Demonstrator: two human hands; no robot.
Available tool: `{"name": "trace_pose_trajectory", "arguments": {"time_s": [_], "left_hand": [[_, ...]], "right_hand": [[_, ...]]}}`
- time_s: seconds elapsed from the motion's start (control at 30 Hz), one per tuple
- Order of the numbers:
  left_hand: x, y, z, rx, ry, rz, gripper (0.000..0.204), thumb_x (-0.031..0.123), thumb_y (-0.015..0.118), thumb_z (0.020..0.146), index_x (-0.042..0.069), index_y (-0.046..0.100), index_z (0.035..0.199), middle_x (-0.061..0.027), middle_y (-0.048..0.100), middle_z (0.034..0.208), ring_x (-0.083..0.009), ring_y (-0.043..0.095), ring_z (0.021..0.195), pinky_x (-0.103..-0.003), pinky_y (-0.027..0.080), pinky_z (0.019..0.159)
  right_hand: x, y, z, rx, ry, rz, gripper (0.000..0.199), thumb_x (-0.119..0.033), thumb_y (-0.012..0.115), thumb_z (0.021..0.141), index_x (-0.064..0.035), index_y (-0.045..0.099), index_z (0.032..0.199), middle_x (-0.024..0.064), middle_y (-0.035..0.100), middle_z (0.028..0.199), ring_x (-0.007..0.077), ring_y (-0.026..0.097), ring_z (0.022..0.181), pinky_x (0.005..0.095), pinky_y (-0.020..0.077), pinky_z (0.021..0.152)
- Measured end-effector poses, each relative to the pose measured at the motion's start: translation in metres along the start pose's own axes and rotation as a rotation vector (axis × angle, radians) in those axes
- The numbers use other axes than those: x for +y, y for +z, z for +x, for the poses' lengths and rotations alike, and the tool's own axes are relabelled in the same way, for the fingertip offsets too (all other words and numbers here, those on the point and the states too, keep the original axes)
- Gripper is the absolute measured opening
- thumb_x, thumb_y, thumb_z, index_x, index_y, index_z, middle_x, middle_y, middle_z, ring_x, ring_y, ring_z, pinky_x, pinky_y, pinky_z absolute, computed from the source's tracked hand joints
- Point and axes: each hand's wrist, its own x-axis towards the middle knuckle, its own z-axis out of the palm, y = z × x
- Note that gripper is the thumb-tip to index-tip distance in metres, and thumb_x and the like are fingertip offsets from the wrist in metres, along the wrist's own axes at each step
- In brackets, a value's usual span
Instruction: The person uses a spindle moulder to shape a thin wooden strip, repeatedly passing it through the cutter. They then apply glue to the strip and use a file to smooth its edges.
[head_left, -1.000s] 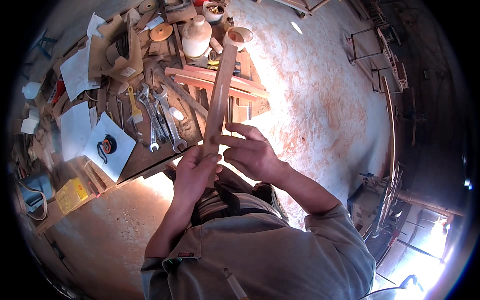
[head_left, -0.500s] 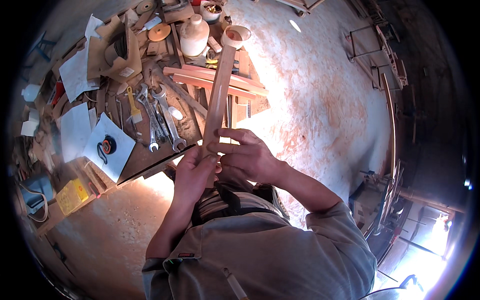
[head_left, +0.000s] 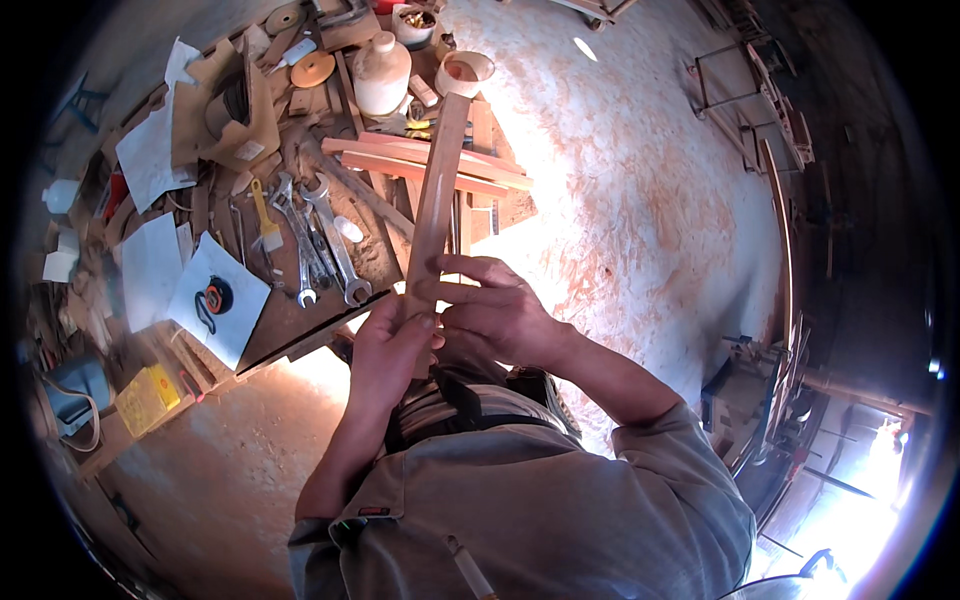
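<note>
A long wooden strip (head_left: 440, 180) points away from my body, its near end between my two hands. My left hand (head_left: 388, 343) is closed around that near end, thumb on top. On the strip's right side, my right hand (head_left: 497, 312) lays its fingers against the wood near the same end, gripping it lightly. Beyond the hands, the strip passes over several reddish wood strips (head_left: 430, 163) on the workbench (head_left: 290, 335). Left of it on the bench are open-ended wrenches (head_left: 335, 240) and a yellow-handled brush (head_left: 265, 215).
A tape measure (head_left: 215, 296) rests on a white sheet (head_left: 242, 322) at the bench's near edge. Farther back stand a pale jug (head_left: 383, 78), a round bowl (head_left: 464, 74) and an open cardboard box (head_left: 240, 130). A yellow packet (head_left: 148, 402) lies at the left. Metal frames line the far right.
Both hands and the wooden strip hold nearly the same place. The bench and its things have shifted very slightly in view.
</note>
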Motion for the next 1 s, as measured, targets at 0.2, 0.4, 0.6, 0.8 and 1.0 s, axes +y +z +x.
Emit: {"name": "trace_pose_trajectory", "arguments": {"time_s": [0.2,0.4,0.6,0.8,1.0], "left_hand": [[0.0,0.002,0.0,0.027,-0.002,-0.001,0.02,0.007,0.053,0.089,0.001,0.057,0.107,-0.0047,0.063,0.088,-0.0097,0.061,0.071,-0.022,0.049,0.057],[-0.001,-0.001,0.003,0.09,0.006,-0.005,0.022,0.008,0.05,0.09,0.0,0.055,0.11,-0.0077,0.064,0.085,-0.0122,0.062,0.067,-0.023,0.05,0.052],[-0.004,-0.021,-0.005,0.154,0.074,-0.068,0.021,0.007,0.048,0.09,0.0,0.055,0.109,-0.0102,0.065,0.088,-0.0129,0.062,0.066,-0.024,0.051,0.052],[-0.009,-0.04,-0.019,0.298,0.13,-0.13,0.02,0.005,0.052,0.087,0.0,0.057,0.105,-0.0117,0.066,0.086,-0.0131,0.061,0.061,-0.025,0.051,0.051],[-0.012,-0.055,-0.038,0.442,0.182,-0.166,0.034,0.016,0.061,0.084,-0.001,0.055,0.112,-0.0139,0.065,0.088,-0.0177,0.064,0.064,-0.026,0.053,0.049]], "right_hand": [[0.0,0.001,0.003,0.032,-0.044,0.087,0.012,-0.01,0.072,0.067,-0.0114,0.066,0.077,-0.0003,0.065,0.111,0.0238,0.054,0.116,0.0376,0.0496,0.089],[0.012,-0.006,0.01,0.009,-0.065,0.014,0.009,-0.011,0.069,0.07,-0.0117,0.065,0.078,-0.0009,0.064,0.112,0.0241,0.054,0.116,0.0374,0.0493,0.091],[0.104,-0.049,0.055,0.346,-0.078,-0.133,0.003,-0.008,0.065,0.08,-0.0052,0.063,0.08,0.0134,0.065,0.103,0.0308,0.057,0.107,0.0393,0.0482,0.086],[0.251,-0.056,0.113,0.43,0.167,-0.428,0.011,-0.011,0.063,0.082,-0.0043,0.068,0.089,0.012,0.064,0.105,0.031,0.055,0.1,0.0396,0.0443,0.09],[0.341,-0.018,0.134,0.324,0.419,-0.461,0.021,-0.025,0.057,0.085,-0.0109,0.07,0.095,0.0066,0.063,0.11,0.0302,0.052,0.109,0.0412,0.0432,0.094]]}}
